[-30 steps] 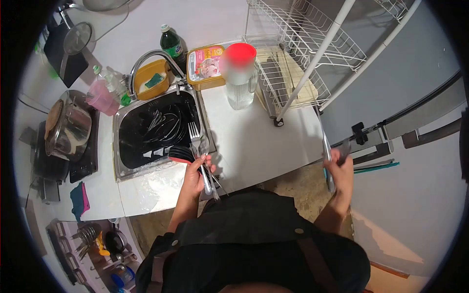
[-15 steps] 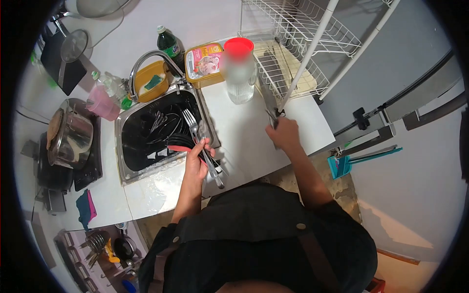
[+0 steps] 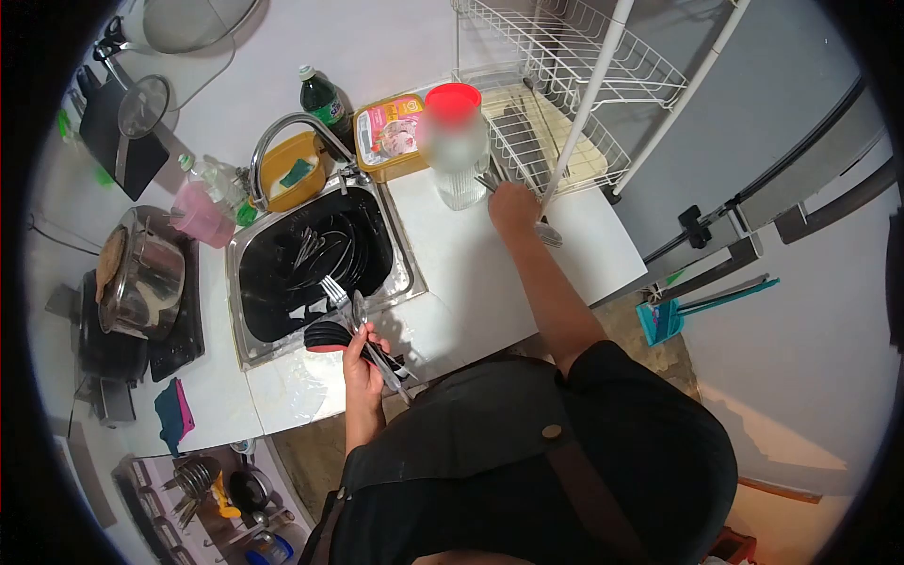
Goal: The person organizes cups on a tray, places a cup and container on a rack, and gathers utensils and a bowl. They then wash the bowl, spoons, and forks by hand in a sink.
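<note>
Just in front of the sink, my left hand (image 3: 363, 363) is closed around a bundle of cutlery (image 3: 381, 358) with forks, a spoon and black-handled pieces. My right hand (image 3: 513, 209) is closed on a metal utensil (image 3: 488, 181) beside the glass jar (image 3: 461, 174) with a red lid; its far part is hidden by the hand. Another metal utensil (image 3: 549, 234) lies on the white counter (image 3: 452, 273), right of my right wrist. Dark dishes and cutlery lie in the black sink (image 3: 273, 311).
A white wire rack (image 3: 612, 160) stands at the back right. Behind the sink are a yellow basin (image 3: 278, 160) with a sponge, a dark green bottle (image 3: 320, 99) and an ice cream tub (image 3: 391, 141). A steel pot (image 3: 151, 273) stands at the left.
My left hand has moved down and left with the cutlery. My right hand has moved up and left toward the jar, and a utensil now shows on the counter beside its wrist.
</note>
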